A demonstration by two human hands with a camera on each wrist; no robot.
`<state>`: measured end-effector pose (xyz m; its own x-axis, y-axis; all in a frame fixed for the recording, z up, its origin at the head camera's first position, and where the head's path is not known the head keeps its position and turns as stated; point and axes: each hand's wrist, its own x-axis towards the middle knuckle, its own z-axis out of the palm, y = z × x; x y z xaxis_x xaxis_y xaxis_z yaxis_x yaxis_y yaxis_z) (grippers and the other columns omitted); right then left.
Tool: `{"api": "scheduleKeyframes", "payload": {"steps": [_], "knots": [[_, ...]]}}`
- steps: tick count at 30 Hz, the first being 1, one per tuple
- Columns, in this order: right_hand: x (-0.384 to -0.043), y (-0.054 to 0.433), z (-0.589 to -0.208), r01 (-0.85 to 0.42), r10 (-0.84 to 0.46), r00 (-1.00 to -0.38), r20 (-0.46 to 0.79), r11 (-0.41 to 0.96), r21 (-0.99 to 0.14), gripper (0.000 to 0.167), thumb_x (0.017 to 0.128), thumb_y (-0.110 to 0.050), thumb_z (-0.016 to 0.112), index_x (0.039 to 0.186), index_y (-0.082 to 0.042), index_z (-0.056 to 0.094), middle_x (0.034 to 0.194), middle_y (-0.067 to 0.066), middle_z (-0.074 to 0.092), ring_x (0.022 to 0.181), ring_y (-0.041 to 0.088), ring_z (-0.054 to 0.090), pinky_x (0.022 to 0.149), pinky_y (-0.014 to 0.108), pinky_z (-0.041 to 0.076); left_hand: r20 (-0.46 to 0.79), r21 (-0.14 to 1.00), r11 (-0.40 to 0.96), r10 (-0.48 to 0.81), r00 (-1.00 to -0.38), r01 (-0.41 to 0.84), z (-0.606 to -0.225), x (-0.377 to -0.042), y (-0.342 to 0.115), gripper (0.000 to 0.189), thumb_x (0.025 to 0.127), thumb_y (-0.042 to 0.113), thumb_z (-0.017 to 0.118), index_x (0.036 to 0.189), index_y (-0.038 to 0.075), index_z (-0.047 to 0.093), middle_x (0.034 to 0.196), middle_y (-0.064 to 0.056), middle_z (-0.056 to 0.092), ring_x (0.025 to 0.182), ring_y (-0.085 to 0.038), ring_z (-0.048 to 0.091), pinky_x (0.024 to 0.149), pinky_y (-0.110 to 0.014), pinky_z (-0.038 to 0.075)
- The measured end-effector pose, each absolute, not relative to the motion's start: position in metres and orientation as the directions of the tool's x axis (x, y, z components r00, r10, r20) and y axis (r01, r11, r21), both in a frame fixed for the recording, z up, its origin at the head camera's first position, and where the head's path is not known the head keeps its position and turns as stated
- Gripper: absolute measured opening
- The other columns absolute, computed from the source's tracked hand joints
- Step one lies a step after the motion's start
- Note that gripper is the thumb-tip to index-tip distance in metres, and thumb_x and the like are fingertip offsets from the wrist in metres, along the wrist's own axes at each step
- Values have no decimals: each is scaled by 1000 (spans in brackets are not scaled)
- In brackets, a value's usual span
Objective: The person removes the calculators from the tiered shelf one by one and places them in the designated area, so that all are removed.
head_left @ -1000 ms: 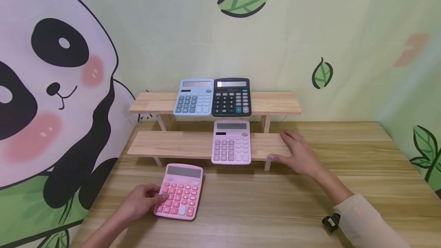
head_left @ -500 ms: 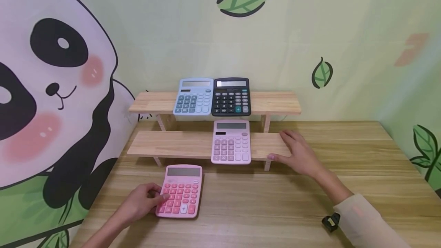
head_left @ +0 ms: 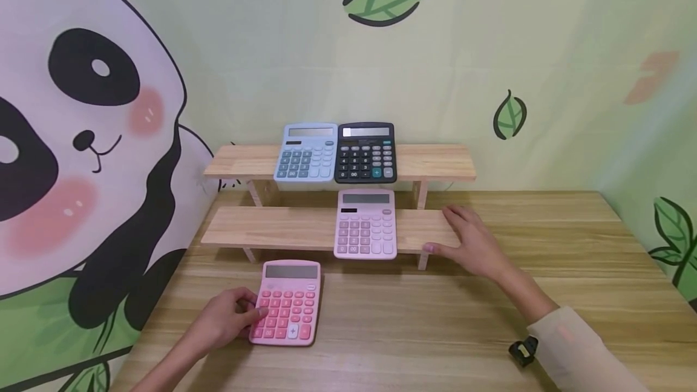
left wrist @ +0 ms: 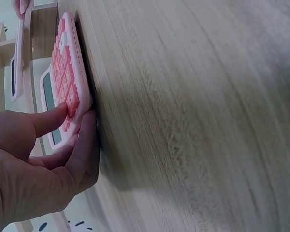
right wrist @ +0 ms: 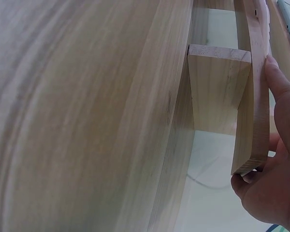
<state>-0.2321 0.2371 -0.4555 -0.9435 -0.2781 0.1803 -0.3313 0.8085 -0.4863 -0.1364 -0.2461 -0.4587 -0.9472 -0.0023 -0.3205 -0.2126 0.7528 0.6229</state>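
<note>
My left hand [head_left: 225, 321] holds a bright pink calculator [head_left: 288, 283] by its left edge, thumb on the keys and fingers at the side. The calculator lies face up over the table, in front of the lower wooden shelf [head_left: 272, 227]. In the left wrist view, the calculator [left wrist: 70, 63] is nearly level, with a dark shadow under its edge. At the shelf's right end, my right hand [head_left: 476, 244] grips the board, thumb at the front and fingers towards the back. The right wrist view has this hand [right wrist: 280, 169] against the board's end [right wrist: 258, 121]. A pale pink calculator [head_left: 366, 225] leans on this shelf.
Behind, a higher wooden shelf [head_left: 435, 162] carries a light blue calculator [head_left: 307, 153] and a black calculator [head_left: 366, 153] side by side. A small black object [head_left: 524, 351] is by the right sleeve. A panda-print cloth [head_left: 272, 47] stands behind the table [head_left: 414, 337].
The bright pink calculator has turned slightly to stand straighter and shifted a little to the right, with the left hand on it. The right hand has stayed on the shelf.
</note>
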Motion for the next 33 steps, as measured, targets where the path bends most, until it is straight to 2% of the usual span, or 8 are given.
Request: {"api": "scheduleKeyframes", "payload": {"steps": [14,24,27,33], "knots": [[-232,238,-457,-330,-278,-944,178,813,-480,101,92,-59,78,154,13,42,160,34,38,149,51,33,120,66,32,-323,621,753,-8,-946,-219,-461,-137,-247,31,97,19,80,116,-3,68,93,-6,64,77,-17,61,63,-32,57],[-233,238,-457,-323,-270,-946,177,812,-487,103,91,-59,78,155,12,41,161,33,37,150,50,32,121,65,31,-346,619,755,14,-938,-217,-455,-139,-248,33,97,21,79,117,-3,68,96,-7,65,79,-18,63,67,-33,59],[-233,238,-457,-328,-273,-945,182,813,-481,102,91,-59,78,155,11,41,161,33,38,150,50,33,121,65,32,-320,603,782,59,-945,-155,-445,-141,-252,33,98,24,78,117,-2,70,96,-6,67,83,-18,64,70,-34,58],[-233,238,-456,-336,-279,-942,187,810,-480,101,92,-57,79,155,12,42,160,33,39,149,50,33,121,65,32,-162,594,804,143,-976,19,-408,-147,-250,39,100,30,75,120,-4,71,104,-7,74,95,-24,71,79,-41,61]]}}
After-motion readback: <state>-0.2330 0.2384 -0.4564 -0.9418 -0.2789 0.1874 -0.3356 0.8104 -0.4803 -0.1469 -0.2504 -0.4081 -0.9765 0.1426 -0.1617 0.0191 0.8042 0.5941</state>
